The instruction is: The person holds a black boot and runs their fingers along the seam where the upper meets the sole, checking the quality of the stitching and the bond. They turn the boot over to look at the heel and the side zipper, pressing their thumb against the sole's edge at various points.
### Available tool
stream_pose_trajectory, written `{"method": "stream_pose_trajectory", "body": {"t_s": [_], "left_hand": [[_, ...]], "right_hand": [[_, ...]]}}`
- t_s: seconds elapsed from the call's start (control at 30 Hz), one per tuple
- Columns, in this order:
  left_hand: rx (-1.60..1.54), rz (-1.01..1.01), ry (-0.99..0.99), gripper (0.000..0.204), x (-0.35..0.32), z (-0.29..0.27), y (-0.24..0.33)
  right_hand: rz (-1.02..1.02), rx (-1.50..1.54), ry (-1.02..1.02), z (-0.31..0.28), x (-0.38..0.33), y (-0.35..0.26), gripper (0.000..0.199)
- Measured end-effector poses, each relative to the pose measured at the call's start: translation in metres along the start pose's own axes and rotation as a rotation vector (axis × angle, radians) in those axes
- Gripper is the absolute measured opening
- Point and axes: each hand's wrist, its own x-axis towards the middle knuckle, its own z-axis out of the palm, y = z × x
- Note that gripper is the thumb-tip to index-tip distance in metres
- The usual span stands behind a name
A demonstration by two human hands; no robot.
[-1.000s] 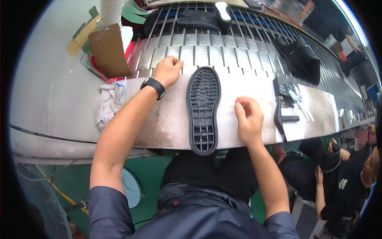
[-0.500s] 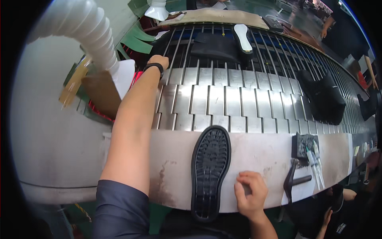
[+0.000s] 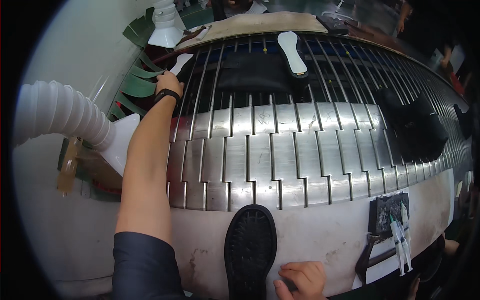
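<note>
My left arm reaches far across the metal slats to a shoe [image 3: 181,64] with a white underside turned up, by the green flaps. My left hand [image 3: 170,82] is closed at its near end; the fingertips are partly hidden. A black rubber shoe sole [image 3: 251,245] lies on the pale ledge before me, ribbed side up, its lower end cut off by the picture's edge. Just right of the sole, my right hand [image 3: 302,280] rests with fingers loosely bent and thumb apart, holding nothing.
Another white-bottomed shoe [image 3: 292,52] stands upside down on the conveyor rods, beside a black pad [image 3: 255,72]. Black covers [image 3: 417,125] lie right. A white duct hose [image 3: 65,115] flanks my left arm. Syringes [image 3: 400,240], a dark block [image 3: 382,212] and a hammer [image 3: 367,257] lie on the right ledge.
My left hand has moved farther forward and left and closed on the shoe by the flaps. The view has shifted, so the sole and right hand sit lower in it.
</note>
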Motion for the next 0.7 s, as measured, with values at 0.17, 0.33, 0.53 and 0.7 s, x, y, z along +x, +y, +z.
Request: {"method": "stream_pose_trajectory", "body": {"t_s": [0.17,0.33,0.53,0.7], "left_hand": [[-0.045,0.285,0.272,0.075,-0.054,-0.057,-0.003],[-0.345,0.513,0.529,0.082,-0.124,-0.114,-0.013],[-0.972,0.491,0.685,0.08,-0.248,-0.239,-0.011],[-1.966,0.477,0.235,0.059,-0.4,-0.297,-0.014]], "right_hand": [[-0.047,-0.017,0.034,0.005,-0.005,0.003,0.023],[-0.108,-0.011,0.085,0.008,-0.014,0.005,0.015],[-0.186,0.174,0.083,-0.013,-0.05,-0.015,0.01],[-0.228,0.212,-0.032,-0.041,-0.088,-0.05,0.015]]}}
